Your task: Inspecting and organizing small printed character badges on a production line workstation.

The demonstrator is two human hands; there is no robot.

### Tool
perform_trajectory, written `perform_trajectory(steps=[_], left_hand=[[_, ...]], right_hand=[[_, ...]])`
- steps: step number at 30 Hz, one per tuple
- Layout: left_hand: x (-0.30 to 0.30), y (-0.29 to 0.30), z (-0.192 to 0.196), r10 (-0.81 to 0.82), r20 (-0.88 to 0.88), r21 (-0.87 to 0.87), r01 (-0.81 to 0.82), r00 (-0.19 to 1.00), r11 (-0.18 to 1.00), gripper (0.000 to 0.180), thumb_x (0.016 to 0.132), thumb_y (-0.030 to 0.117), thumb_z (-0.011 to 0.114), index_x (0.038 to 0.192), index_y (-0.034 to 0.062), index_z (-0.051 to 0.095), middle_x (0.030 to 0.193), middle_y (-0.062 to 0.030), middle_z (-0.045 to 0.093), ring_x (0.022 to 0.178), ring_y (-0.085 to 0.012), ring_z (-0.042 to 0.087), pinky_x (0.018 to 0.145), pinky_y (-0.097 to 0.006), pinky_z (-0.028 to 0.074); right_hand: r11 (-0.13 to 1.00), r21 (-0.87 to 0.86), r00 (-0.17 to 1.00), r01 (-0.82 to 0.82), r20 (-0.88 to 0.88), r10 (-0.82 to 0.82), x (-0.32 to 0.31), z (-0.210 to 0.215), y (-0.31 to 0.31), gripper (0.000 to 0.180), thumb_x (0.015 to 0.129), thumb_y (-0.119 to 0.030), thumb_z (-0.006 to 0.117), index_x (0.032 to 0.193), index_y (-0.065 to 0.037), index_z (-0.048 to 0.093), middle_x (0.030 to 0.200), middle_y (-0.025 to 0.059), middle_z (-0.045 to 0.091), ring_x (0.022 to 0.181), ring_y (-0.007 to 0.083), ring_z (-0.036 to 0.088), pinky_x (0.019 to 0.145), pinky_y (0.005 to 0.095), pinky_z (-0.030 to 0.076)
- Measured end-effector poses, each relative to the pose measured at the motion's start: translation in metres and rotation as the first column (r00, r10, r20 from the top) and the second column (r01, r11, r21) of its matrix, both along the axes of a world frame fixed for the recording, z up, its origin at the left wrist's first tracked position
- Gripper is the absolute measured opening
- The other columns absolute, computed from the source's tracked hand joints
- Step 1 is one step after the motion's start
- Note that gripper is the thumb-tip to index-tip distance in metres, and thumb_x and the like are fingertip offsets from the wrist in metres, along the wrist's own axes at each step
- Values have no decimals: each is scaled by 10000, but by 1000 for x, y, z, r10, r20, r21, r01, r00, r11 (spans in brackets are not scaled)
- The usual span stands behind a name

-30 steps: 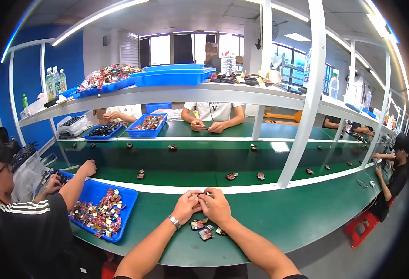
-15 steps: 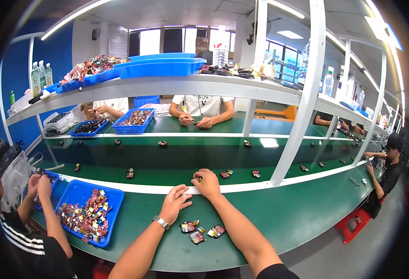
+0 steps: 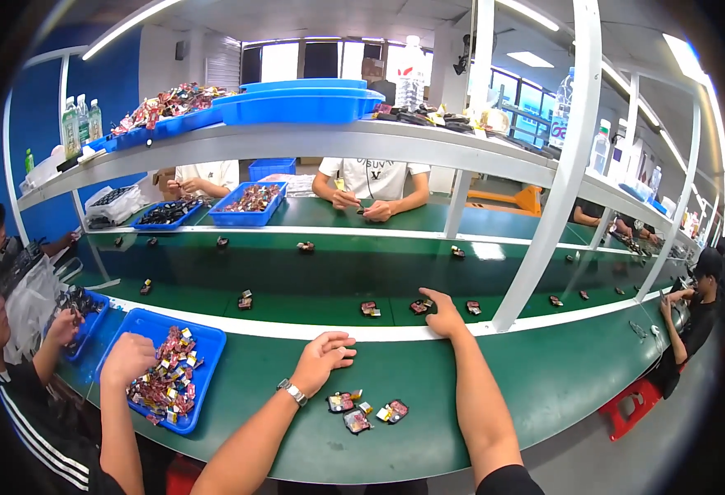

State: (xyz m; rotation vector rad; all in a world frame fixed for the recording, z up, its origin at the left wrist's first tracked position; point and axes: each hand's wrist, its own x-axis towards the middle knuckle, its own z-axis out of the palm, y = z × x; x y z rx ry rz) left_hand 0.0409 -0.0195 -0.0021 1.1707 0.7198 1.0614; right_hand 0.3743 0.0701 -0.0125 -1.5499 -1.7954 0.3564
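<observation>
My right hand (image 3: pixel 445 315) reaches over the white rail to the green belt, its index finger stretched out and nothing visibly held. Beside its fingertips lies a small dark-edged electronic piece (image 3: pixel 420 306) with red and pale parts; whether they touch I cannot tell. Another such piece (image 3: pixel 371 308) rests on the belt to the left. My left hand (image 3: pixel 321 365), with a metal watch (image 3: pixel 291 393) on its wrist, hovers near the rail, fingers apart and holding nothing. Between my forearms, several similar pieces (image 3: pixel 357 421) sit on the green tabletop (image 3: pixel 296 450).
A blue tray (image 3: pixel 216 351) of loose red and white pieces stands at left, with a co-worker's hand (image 3: pixel 131 359) over it. The white rail (image 3: pixel 395 333) runs along the belt (image 3: pixel 329 280). A shelf post (image 3: pixel 548 181) rises at right. Another person (image 3: pixel 376 183) works opposite.
My right hand has let go of a small electronic piece on the belt and moved right to another one. My left hand stays near the rail. A co-worker's hand has come over the blue tray.
</observation>
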Motion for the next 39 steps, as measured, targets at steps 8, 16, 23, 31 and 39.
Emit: perform_trajectory(steps=[8, 16, 23, 31, 39], left_hand=[[-3, 0, 1, -22, -41, 13, 22, 999, 1000, 309, 945, 18, 487, 1248, -39, 471, 1224, -191, 586, 1058, -241, 626, 903, -347, 538], [-5, -4, 4, -79, -72, 18, 81, 994, 997, 410, 961, 114, 534, 1325, -41, 427, 1236, -186, 583, 1065, -239, 627, 922, -329, 528], [7, -16, 8, -199, 108, -31, 203, 974, 979, 435, 982, 133, 515, 1386, 17, 400, 1302, -129, 527, 1151, -215, 575, 983, -369, 503], [1, -11, 7, -118, 235, -75, 140, 965, 987, 376, 976, 79, 490, 1340, 6, 431, 1214, -133, 569, 1129, -208, 583, 1000, -402, 499], [-2, -13, 13, -68, 128, -56, 76, 989, 996, 326, 979, 65, 474, 1303, 30, 466, 1167, -86, 598, 1080, -190, 605, 963, -375, 528]], right_hand=[[1000, 1, 999, -22, 31, 22, -8, 5, -4, 570, 733, -66, 733, 1280, -104, 576, 1166, 152, 635, 1111, 291, 583, 994, 375, 438], [964, 262, 988, -39, -133, 76, -117, 21, -78, 553, 647, -153, 834, 1135, -34, 602, 945, 131, 629, 895, 303, 616, 807, 386, 498], [951, 310, 999, -15, -41, 29, -167, 38, -136, 479, 732, -183, 765, 1144, -21, 584, 1079, 154, 580, 962, 322, 594, 841, 415, 494], [913, 355, 979, -201, 30, 204, -158, 43, -135, 385, 814, -143, 704, 1188, -121, 617, 1093, 100, 601, 972, 284, 609, 806, 386, 523], [834, 467, 955, -295, 180, 237, -151, 39, -123, 261, 793, -91, 691, 1044, -162, 690, 1087, 55, 609, 911, 232, 629, 730, 353, 540]])
